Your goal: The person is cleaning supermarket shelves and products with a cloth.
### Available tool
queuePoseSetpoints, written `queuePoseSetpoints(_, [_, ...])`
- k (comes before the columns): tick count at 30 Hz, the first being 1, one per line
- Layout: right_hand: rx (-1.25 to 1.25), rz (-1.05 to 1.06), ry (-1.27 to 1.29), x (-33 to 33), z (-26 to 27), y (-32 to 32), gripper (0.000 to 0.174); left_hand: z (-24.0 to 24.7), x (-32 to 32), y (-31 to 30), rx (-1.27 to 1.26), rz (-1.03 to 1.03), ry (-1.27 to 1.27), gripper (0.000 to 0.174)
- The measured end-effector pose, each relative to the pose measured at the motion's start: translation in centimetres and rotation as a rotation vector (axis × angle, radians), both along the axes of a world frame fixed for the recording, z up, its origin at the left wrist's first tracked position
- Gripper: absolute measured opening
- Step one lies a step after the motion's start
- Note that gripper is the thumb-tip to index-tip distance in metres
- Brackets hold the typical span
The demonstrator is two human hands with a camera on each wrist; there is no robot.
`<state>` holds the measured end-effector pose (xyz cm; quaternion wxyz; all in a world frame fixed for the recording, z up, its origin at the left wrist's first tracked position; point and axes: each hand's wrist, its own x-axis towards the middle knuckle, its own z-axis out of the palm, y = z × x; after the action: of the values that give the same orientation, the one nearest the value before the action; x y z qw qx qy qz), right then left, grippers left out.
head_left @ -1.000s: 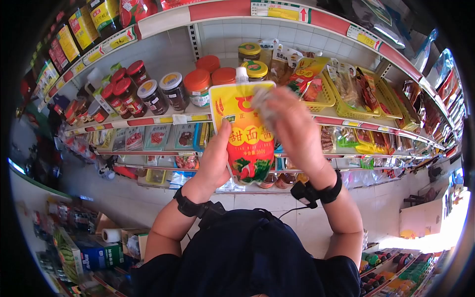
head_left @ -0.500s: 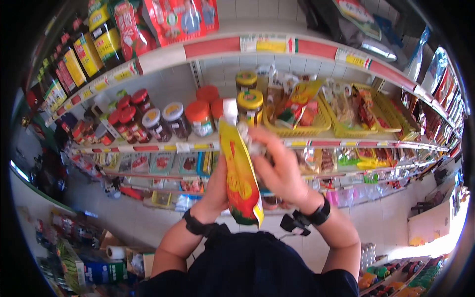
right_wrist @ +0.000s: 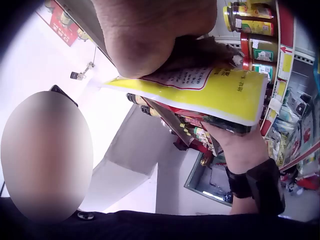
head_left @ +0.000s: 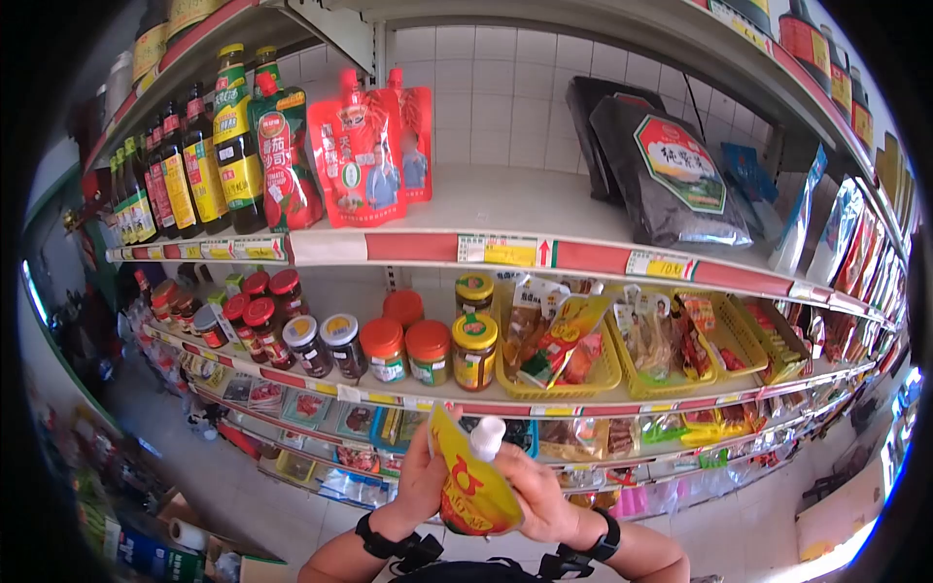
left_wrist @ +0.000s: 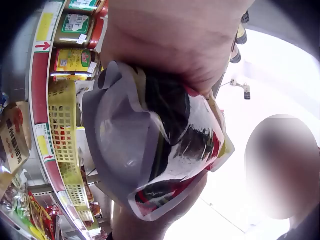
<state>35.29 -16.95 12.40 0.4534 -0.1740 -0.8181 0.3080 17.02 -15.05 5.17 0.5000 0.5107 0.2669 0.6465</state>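
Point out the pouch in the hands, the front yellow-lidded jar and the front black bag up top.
Pouch [head_left: 468, 492], head view, on its printed side.
Front yellow-lidded jar [head_left: 474, 336], head view, on its lid.
Front black bag [head_left: 680, 165], head view, on its label.

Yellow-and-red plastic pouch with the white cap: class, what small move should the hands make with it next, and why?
Probably raise the yellow-and-red pouch toward the white upper shelf: the left hand and right hand both grip it, white cap upward, below that shelf, where red spouted pouches stand with bare surface beside them.
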Motion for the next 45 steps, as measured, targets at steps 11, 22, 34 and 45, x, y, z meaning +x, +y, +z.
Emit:
queuePoseSetpoints(11, [-0.070,0.036,-0.054,-3.4,-2.3,4.1,0.043,-0.2,-7.3,4.8,-0.027,0.038,-0.103,0.042])
queuePoseSetpoints(22, [-0.294,0.046,-0.157,-7.3,-1.5,7.7,0.078,2.9,-9.3,7.4,0.159,-0.010,0.089,0.038])
queuePoseSetpoints(34, [-0.459,-0.338,0.014,2.6,-0.7,4.4,0.026,4.4,-1.8,8.3,-0.009,-0.380,0.183,0.037])
queuePoseSetpoints(45, [-0.629,-0.816,0.542,14.1,1.3,7.6,0.027,2.8,1.7,7.9,0.077,-0.524,0.192,0.049])
